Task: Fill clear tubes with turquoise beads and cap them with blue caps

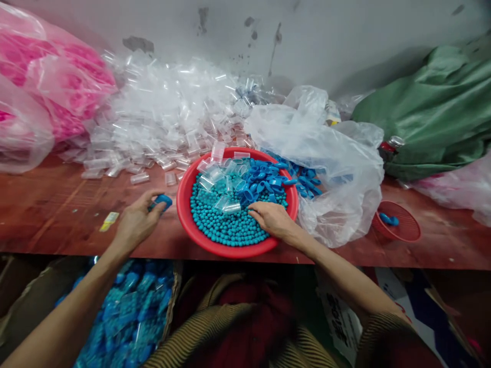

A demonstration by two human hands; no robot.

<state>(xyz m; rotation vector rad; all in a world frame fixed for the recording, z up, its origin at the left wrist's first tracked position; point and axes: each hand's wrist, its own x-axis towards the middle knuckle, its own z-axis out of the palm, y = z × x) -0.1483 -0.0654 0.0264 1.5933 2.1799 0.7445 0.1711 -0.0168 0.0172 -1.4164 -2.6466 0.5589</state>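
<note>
My left hand [138,221] is closed around a blue plastic cap [162,201], held above the table to the left of a red basin [184,225]. Over the basin's right side, my right hand [271,219] has its fingertips pinched together at the teal beads [222,230]; what they hold, if anything, is too small to tell. On top of the beads lie clear plastic tubes [232,208] toward the left and a heap of blue caps [264,179] toward the right.
A pile of clear tubes [161,112] covers the back of the red table [57,214]. A pink-filled bag [65,76], a clear bag [326,148] and a green sack [433,112] flank it. A small red basket [408,227] stands right; a carton of blue-teal pieces [130,306] sits below.
</note>
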